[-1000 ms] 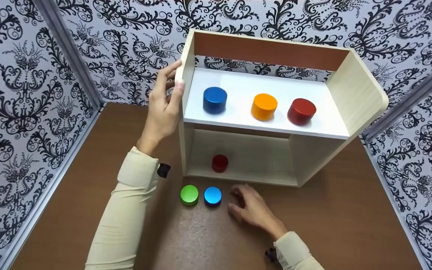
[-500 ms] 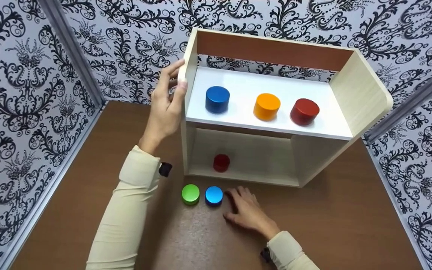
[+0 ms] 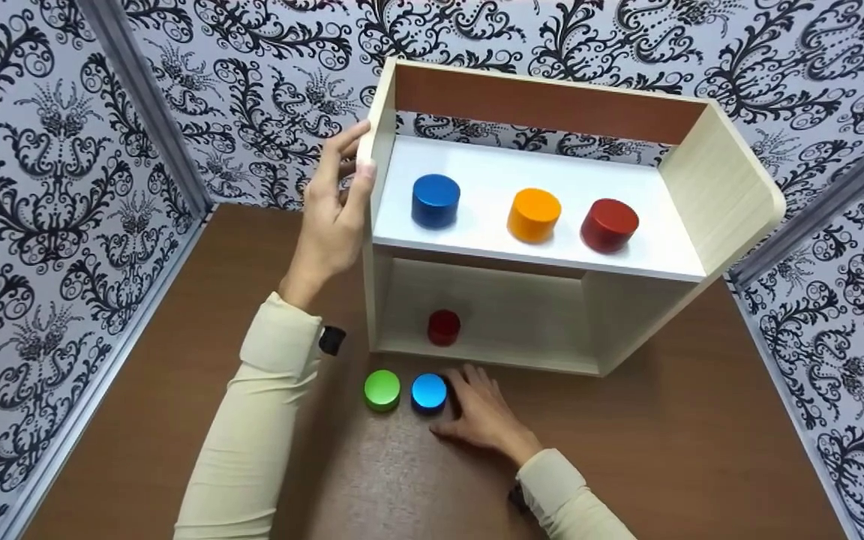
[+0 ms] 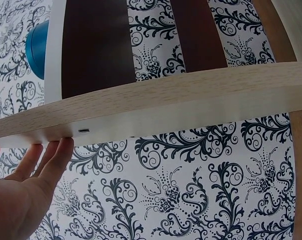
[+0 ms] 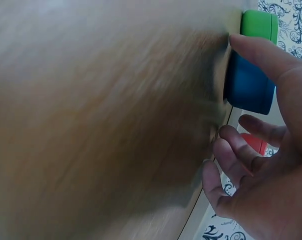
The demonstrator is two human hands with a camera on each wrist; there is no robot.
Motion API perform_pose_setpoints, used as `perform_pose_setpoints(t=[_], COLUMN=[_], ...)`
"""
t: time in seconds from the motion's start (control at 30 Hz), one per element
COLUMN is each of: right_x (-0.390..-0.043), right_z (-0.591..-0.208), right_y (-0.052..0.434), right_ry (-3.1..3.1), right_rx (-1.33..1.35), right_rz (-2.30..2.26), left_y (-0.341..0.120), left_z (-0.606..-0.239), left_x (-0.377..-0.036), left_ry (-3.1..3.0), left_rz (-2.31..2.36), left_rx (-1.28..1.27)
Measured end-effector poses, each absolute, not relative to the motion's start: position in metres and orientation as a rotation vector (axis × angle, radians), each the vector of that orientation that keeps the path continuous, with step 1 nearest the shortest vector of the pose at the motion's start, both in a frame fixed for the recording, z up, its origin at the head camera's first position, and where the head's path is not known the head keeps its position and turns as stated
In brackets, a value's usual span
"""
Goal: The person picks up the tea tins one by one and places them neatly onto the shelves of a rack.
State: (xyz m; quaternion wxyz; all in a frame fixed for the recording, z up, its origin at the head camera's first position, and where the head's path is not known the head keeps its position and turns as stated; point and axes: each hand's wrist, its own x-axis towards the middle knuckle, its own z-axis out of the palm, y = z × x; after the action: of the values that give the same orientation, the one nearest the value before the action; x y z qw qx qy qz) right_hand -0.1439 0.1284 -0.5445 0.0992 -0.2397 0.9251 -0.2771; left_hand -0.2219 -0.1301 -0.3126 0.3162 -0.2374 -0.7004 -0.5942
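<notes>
A pale wooden shelf unit (image 3: 713, 187) stands on the brown table (image 3: 664, 442). My left hand (image 3: 353, 154) rests against its left side panel (image 4: 191, 100) with straight fingers (image 4: 55, 157). On the table in front lie a green cylinder (image 3: 382, 390) and a light blue cylinder (image 3: 429, 392). My right hand (image 3: 456, 397) is right beside the light blue cylinder (image 5: 248, 85): the thumb (image 5: 261, 55) touches its side, and the loosely curled fingers (image 5: 231, 150) stay a little off it. The green cylinder (image 5: 259, 24) sits just beyond.
On the white upper shelf stand a blue cylinder (image 3: 435, 200), an orange cylinder (image 3: 533, 214) and a red cylinder (image 3: 609, 224). A small dark red cylinder (image 3: 443, 327) sits in the lower compartment. Patterned black-and-white walls (image 3: 64, 187) enclose the table on three sides.
My right hand has slid left across the table until it reached the light blue cylinder. The left hand and the shelf have stayed put.
</notes>
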Motion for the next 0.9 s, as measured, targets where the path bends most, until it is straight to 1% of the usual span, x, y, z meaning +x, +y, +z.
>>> perform_pose_setpoints(t=[0.47,0.9], right_x=[-0.152,-0.153], right_z=[-0.546,-0.547], right_y=[0.110,0.106], right_ry=[2.760,2.791], right_rx=[-0.746,-0.775], right_rz=[-0.797,-0.814], left_y=[-0.130,-0.130], left_z=[-0.313,-0.313], left_x=[-0.222,-0.223], left_ry=[-1.842,-1.838], left_rz=[-1.576,-1.567], left_rx=[-0.627,-0.638])
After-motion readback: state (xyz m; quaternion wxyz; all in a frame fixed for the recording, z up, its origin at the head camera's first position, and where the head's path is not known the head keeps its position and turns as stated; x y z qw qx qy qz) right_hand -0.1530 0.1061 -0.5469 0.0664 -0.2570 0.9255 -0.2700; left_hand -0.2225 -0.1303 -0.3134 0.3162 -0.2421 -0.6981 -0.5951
